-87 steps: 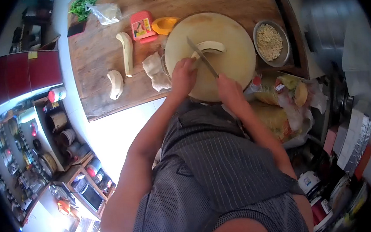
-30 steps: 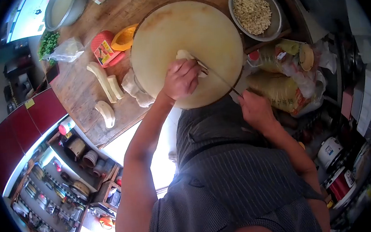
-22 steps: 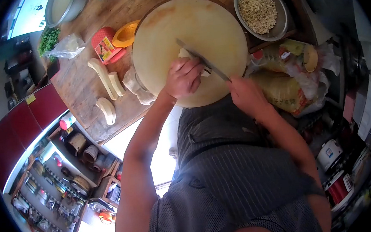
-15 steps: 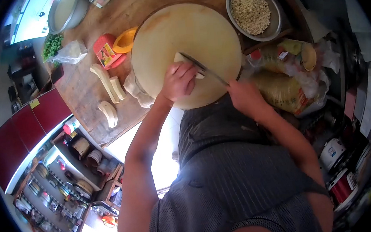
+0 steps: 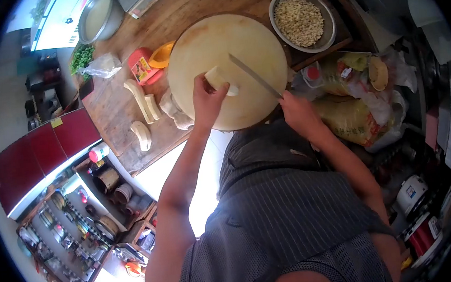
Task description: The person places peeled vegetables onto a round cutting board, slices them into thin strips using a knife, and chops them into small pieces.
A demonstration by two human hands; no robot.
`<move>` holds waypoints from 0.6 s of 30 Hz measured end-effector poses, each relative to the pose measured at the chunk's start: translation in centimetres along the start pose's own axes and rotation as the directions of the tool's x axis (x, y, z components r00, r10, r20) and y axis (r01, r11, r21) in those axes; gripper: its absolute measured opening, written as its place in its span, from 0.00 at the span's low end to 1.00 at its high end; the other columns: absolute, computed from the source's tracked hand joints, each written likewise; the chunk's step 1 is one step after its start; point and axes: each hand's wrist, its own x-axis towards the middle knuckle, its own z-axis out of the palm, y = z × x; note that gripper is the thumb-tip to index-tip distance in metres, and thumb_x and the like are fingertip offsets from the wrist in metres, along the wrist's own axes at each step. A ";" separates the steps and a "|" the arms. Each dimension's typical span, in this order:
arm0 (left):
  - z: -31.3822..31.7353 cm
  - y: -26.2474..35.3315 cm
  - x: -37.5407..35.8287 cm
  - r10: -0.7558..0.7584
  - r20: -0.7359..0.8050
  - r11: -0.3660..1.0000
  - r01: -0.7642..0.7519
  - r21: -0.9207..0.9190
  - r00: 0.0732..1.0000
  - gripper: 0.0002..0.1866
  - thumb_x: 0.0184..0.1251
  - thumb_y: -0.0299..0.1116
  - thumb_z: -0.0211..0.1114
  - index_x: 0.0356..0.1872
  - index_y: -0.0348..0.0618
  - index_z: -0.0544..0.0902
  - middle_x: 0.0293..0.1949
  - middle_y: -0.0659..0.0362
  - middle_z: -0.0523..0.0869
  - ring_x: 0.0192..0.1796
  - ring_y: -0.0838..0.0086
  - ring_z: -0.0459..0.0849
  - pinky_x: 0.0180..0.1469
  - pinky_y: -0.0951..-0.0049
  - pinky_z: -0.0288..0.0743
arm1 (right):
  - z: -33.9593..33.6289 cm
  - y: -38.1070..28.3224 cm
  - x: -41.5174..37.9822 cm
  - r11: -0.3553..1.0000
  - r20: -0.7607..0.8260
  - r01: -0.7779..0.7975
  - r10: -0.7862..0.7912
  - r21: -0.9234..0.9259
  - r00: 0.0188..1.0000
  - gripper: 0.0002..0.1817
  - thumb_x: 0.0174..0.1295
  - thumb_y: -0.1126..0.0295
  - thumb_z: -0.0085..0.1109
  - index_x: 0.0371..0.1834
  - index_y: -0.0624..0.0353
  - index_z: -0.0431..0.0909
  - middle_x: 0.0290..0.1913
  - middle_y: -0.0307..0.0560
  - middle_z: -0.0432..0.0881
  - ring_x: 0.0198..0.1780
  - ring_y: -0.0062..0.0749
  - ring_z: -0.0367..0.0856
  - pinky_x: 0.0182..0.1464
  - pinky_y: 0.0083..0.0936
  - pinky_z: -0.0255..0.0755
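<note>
My left hand (image 5: pixel 207 103) grips a pale peeled vegetable piece (image 5: pixel 214 76) between thumb and fingers over the round chopping board (image 5: pixel 246 33). Another whitish piece (image 5: pixel 233 91) shows just beside the thumb, partly hidden. In my right hand (image 5: pixel 300 116) is the handle of a kitchen knife (image 5: pixel 255 76). Its blade points up and left across the board, apart from the vegetable. Left of the board, several pale peeled lengths (image 5: pixel 138 97) of what looks like the same vegetable lie on the wooden table (image 5: pixel 115 115).
A metal bowl (image 5: pixel 333 29) of small pale cubes stands at the upper right. Near the board's left edge are a red labelled item (image 5: pixel 142 66), an orange piece (image 5: pixel 162 55) and a cloth (image 5: pixel 173 111). Plastic-wrapped sacks (image 5: pixel 342 116) crowd the right. A pot (image 5: pixel 116 17) stands upper left.
The knife has come away from the vegetable, to the right. My left hand has turned and now holds the piece up between thumb and fingers. The whole view has shifted slightly.
</note>
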 end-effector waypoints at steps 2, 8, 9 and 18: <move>-0.9 -1.7 -0.1 -0.093 0.004 0.995 0.092 0.049 0.996 0.28 0.62 0.33 0.75 0.60 0.32 0.76 0.45 0.51 0.85 0.43 0.67 0.84 0.48 0.67 0.78 | 0.6 -0.8 0.5 0.999 -0.024 0.031 -0.032 -0.021 0.999 0.11 0.75 0.65 0.49 0.46 0.62 0.72 0.36 0.64 0.84 0.40 0.67 0.82 0.41 0.60 0.73; -2.7 -1.1 -1.8 0.484 0.003 0.574 -0.320 0.754 0.875 0.24 0.60 0.37 0.76 0.55 0.36 0.81 0.48 0.49 0.85 0.53 0.50 0.83 0.55 0.56 0.79 | 1.6 -1.5 0.7 0.997 0.066 0.045 -0.041 -0.060 0.997 0.10 0.74 0.64 0.50 0.43 0.61 0.71 0.37 0.63 0.84 0.40 0.67 0.83 0.42 0.60 0.73; -2.9 -0.8 -1.9 0.477 -0.007 0.582 -0.310 0.752 0.879 0.24 0.60 0.37 0.76 0.55 0.36 0.81 0.48 0.49 0.85 0.53 0.50 0.83 0.55 0.56 0.79 | 1.7 -1.6 0.5 0.998 0.069 0.037 -0.033 -0.059 0.997 0.11 0.74 0.64 0.49 0.42 0.61 0.71 0.36 0.63 0.84 0.40 0.68 0.83 0.42 0.60 0.73; -3.7 -0.7 -0.1 0.578 0.593 0.408 -0.828 0.385 0.561 0.18 0.48 0.21 0.72 0.44 0.42 0.86 0.50 0.55 0.86 0.52 0.58 0.83 0.55 0.62 0.79 | 1.2 -5.4 -2.7 0.997 0.115 -0.016 0.025 -0.078 0.993 0.11 0.75 0.64 0.50 0.41 0.62 0.71 0.34 0.66 0.83 0.39 0.69 0.81 0.42 0.61 0.72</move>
